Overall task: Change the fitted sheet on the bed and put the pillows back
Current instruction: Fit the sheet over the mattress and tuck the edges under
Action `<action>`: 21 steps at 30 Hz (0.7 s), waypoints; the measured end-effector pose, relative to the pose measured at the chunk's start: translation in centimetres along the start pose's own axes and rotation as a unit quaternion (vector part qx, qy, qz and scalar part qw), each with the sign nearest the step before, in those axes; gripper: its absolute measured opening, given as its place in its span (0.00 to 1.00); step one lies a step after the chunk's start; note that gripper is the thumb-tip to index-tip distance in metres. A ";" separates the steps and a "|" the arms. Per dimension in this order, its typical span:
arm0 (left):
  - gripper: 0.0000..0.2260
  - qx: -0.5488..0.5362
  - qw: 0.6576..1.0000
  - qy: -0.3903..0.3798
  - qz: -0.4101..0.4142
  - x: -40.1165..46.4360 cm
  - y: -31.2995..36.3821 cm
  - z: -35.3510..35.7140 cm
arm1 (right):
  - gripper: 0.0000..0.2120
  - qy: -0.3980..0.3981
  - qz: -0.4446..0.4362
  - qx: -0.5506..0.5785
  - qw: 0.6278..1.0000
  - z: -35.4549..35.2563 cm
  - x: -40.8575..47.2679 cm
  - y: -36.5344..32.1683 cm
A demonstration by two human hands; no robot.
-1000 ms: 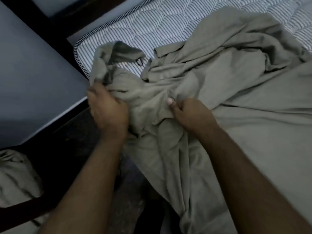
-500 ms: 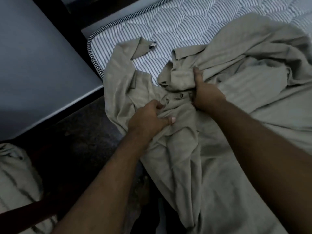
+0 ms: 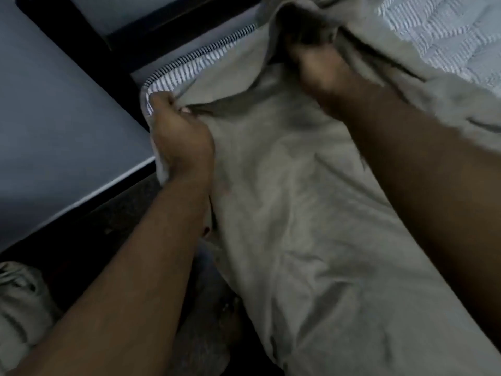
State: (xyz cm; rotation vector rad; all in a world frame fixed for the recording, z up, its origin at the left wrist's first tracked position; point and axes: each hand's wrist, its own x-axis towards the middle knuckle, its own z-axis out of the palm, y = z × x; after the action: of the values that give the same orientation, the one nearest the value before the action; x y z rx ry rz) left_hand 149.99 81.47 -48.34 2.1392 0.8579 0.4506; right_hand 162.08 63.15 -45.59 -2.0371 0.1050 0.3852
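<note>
My left hand (image 3: 181,137) grips the sheet (image 3: 298,213) at the near left corner of the mattress (image 3: 184,73), not yet tucked. My right hand (image 3: 317,63) clutches folds farther up. Pillows remain.

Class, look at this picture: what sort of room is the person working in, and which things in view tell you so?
Most likely a bedroom. A striped quilted mattress lies partly bare, and the left hand and right hand pull a beige sheet over its corner. Crumpled bedding lies on the floor.
</note>
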 end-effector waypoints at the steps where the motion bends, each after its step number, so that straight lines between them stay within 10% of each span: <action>1: 0.19 0.004 1.000 -0.023 0.004 0.6 0.4 0.2 | 0.22 -0.033 -0.001 -0.064 0.997 0.7 0.3 -0.5; 10: 0.36 0.220 0.966 -0.109 0.084 -6.2 -3.8 -1.6 | 0.28 0.079 -0.098 -0.347 0.929 7.6 -9.3 8.3; 14: 0.17 0.159 0.972 -0.172 0.007 -6.4 -6.4 -1.8 | 0.23 -0.010 0.010 -0.428 0.904 8.9 -9.5 9.0; 21: 0.09 0.014 0.986 0.069 0.150 -2.7 -2.4 -5.3 | 0.12 0.049 -0.162 -0.221 0.960 9.2 -7.5 2.6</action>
State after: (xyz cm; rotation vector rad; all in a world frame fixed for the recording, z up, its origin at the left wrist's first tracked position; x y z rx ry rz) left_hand 144.12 83.54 -46.90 2.2935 0.6187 0.7516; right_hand 152.32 69.30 -49.42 -2.4611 -0.2779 0.1034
